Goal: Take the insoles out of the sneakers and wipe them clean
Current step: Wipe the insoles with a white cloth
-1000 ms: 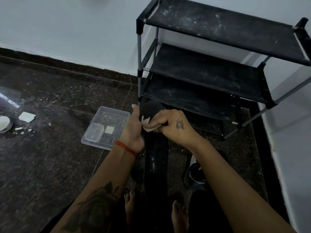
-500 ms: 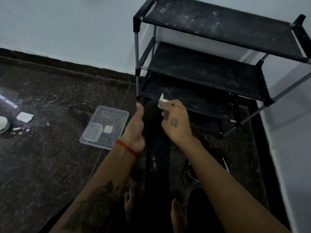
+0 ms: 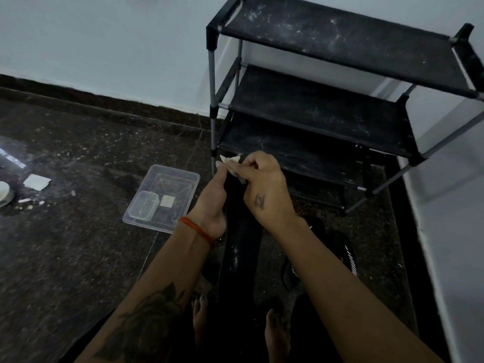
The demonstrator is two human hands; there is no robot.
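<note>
Our right hand point(image 3: 264, 184) has carried the white wipe point(image 3: 230, 159) up the black insole point(image 3: 242, 231): a second ago it pressed the wipe partway down the far end, half a second ago it lifted the wipe at the tip, and now it bears on the tip's left edge, fingers meeting the thumb of our left hand point(image 3: 213, 197). The wipe now shows beyond the fingertips, at the far end.

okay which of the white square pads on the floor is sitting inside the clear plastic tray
The small white pad lying in the clear tray, beside the small container. The other pad lies on the bare floor, far left.
</note>
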